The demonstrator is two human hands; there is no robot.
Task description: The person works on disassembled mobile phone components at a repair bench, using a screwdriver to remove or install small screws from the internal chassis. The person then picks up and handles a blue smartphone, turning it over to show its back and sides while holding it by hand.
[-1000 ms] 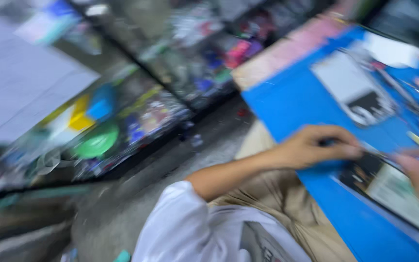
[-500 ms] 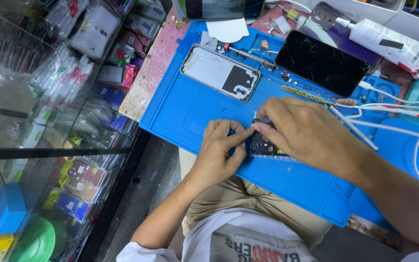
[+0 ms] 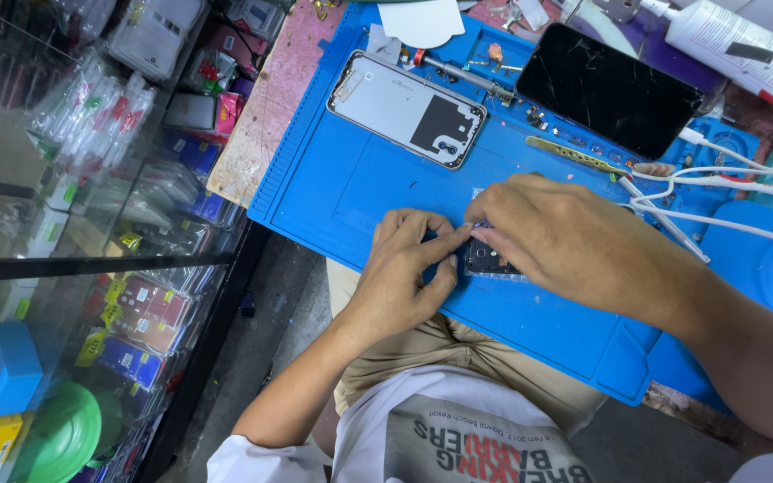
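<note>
A small dark phone part (image 3: 491,260), flat and mostly covered by both hands, lies on the near portion of the blue work mat (image 3: 351,179), close to the mat's front edge. Only a strip of its dark face with small components shows between the fingers; its full outline cannot be made out.

The left hand (image 3: 404,277) rests on the mat with fingers curled, its forefinger extended to press against the part's left edge. The right hand (image 3: 565,241) lies over the part from the right, fingertips drawn together at the part's upper left corner, where they meet the left forefinger. Whether anything is pinched between those fingertips cannot be told.

Further up the mat lies a phone frame (image 3: 406,109), back side up, grey with a dark square patch, well apart from the hands. To its right a black phone (image 3: 608,88) lies screen up, its glass cracked. A slim brass-coloured tool (image 3: 574,154) lies between the black phone and the right hand. White cables (image 3: 717,170) run across the mat's right side, passing just beyond the right wrist. A white tube (image 3: 744,49) lies at the far right corner.

To the left stands a glass display case (image 3: 91,250) holding packaged accessories in clear bags and coloured boxes.
</note>
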